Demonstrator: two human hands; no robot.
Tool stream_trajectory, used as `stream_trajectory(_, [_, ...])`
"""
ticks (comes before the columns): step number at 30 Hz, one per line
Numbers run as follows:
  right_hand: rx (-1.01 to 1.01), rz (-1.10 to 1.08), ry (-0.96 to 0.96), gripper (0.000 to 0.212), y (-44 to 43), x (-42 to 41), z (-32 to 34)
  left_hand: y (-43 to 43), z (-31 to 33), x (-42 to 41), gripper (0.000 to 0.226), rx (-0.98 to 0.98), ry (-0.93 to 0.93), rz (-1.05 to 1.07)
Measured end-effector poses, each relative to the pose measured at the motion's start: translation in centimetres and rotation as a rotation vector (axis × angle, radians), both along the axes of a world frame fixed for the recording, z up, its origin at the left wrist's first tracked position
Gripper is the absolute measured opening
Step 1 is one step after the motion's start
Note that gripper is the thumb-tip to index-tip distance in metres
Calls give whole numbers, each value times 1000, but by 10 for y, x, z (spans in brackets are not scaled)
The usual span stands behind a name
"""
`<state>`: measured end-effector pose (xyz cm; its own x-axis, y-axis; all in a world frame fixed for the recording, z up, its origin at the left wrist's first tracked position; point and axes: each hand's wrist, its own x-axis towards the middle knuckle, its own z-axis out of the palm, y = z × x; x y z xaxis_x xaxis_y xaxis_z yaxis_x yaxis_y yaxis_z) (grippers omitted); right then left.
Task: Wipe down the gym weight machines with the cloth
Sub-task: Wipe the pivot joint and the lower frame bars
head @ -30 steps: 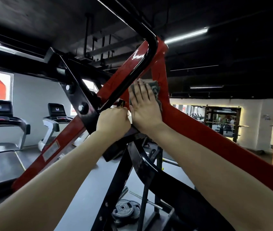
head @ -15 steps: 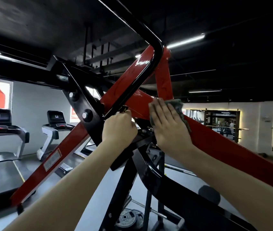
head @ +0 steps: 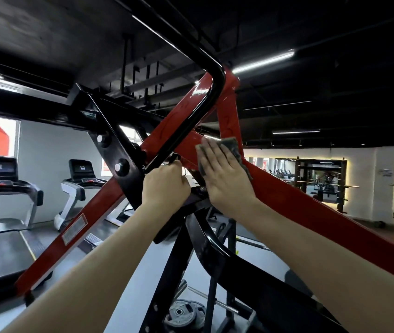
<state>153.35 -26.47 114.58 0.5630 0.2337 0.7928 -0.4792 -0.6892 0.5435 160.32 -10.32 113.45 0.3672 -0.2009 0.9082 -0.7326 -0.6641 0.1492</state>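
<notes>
My right hand (head: 225, 175) lies flat, fingers straight, pressing a grey cloth (head: 231, 145) against the red frame beam (head: 311, 207), just off centre toward 1 o'clock. The cloth looks thin, soft and light; a flat palm should steer it better than a pinch. My left hand (head: 164, 186) curls round the black bar (head: 182, 133) beside it. The painted steel looks glossy, likely slick. Treadmills (head: 78, 186) stand at 9 o'clock, a weight plate (head: 184, 313) at 6.

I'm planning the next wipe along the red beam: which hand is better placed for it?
Right. The right hand lies flat on the grey cloth, pressing it to the red beam. The left hand grips a dark machine part, without cloth.
</notes>
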Motion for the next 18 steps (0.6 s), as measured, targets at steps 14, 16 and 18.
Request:
stream_trajectory(14, [123,74,-35,64,-17,-36,39,-24,25,1,31,140,-156,-250])
stream_trajectory(16, [105,86,-90,61,-15,-31,51,-28,25,3,30,175,-192,-272])
stream_trajectory(18, [105,74,-167,59,-15,-32,47,-31,23,3,26,228,-236,-286])
